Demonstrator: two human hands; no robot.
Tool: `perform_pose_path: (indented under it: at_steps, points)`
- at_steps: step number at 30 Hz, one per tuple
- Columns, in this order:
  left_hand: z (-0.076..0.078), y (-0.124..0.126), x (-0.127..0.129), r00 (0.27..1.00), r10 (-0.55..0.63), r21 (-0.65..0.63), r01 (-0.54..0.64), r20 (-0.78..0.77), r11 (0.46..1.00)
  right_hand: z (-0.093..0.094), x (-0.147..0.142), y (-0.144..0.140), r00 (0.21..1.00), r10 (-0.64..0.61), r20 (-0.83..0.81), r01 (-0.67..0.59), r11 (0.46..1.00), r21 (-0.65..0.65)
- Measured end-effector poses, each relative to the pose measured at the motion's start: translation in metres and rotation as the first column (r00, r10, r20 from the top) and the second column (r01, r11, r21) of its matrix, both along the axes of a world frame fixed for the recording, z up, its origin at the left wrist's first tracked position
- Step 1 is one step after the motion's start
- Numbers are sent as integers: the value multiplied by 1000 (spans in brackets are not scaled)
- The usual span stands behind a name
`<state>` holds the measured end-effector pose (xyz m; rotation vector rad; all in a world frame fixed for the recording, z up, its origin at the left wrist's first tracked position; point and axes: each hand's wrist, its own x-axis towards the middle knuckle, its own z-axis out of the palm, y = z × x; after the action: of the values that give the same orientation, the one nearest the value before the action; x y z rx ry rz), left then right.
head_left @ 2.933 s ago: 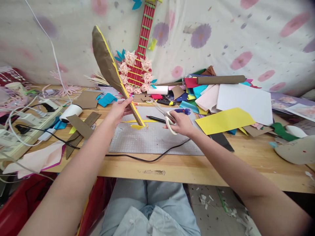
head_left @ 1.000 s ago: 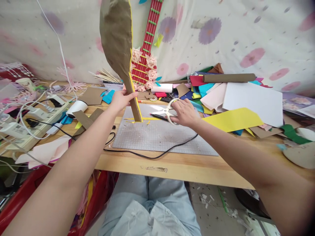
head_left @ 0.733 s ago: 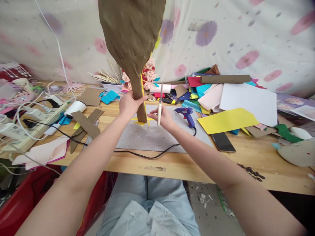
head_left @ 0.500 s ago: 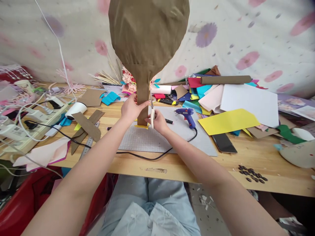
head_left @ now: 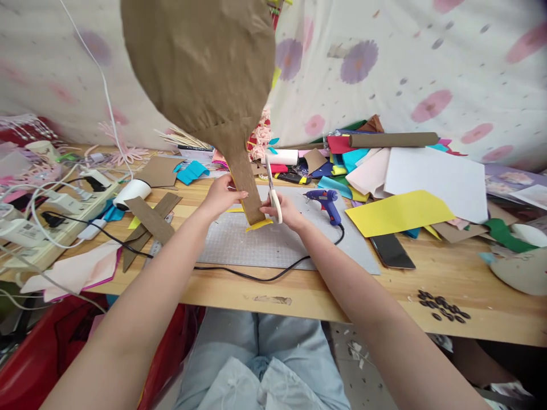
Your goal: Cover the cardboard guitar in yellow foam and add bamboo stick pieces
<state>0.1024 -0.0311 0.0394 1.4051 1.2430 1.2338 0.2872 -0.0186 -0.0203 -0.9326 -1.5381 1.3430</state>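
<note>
Grips brown handle with closed left fingers, scissors with curled right fingers; could nick handle by tilting scissors leftward.

Brown racket-shaped piece: is showing a matt, finely creased, paper-like covering. Scissors with white looped handles: handles are looking smooth and plastic, blades metallic. Pale wooden worktop: is showing smooth grain and one rough, scuffed patch. Grey gridded cutting mat: is looking matt. Blue pistol-shaped glue gun: is presenting smooth plastic. Black rectangular phone: is showing a glossy face. White flower-printed cloth: is looking wrinkled.
</note>
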Motion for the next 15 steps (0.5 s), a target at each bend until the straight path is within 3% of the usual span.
perform_pose_path:
  at_steps: [3,6,9,12,15]
  points:
    - [-16,-1,1,977,175,60,-184,122,981,-1,6,3,989,-138,-50,136,990,-46]
    - [-31,-4,4,911,301,33,-322,282,946,-5,12,1,934,-347,-83,339,936,-94]
    - [-44,-6,10,810,377,-25,-411,449,911,-10,15,-8,918,-392,-57,385,917,-102]
    - [-55,-6,19,694,454,-78,-501,558,862,-9,14,-18,936,-331,120,339,939,-52]
    - [-62,-2,27,600,491,-109,-558,632,823,-1,15,-25,828,-364,426,372,926,69]
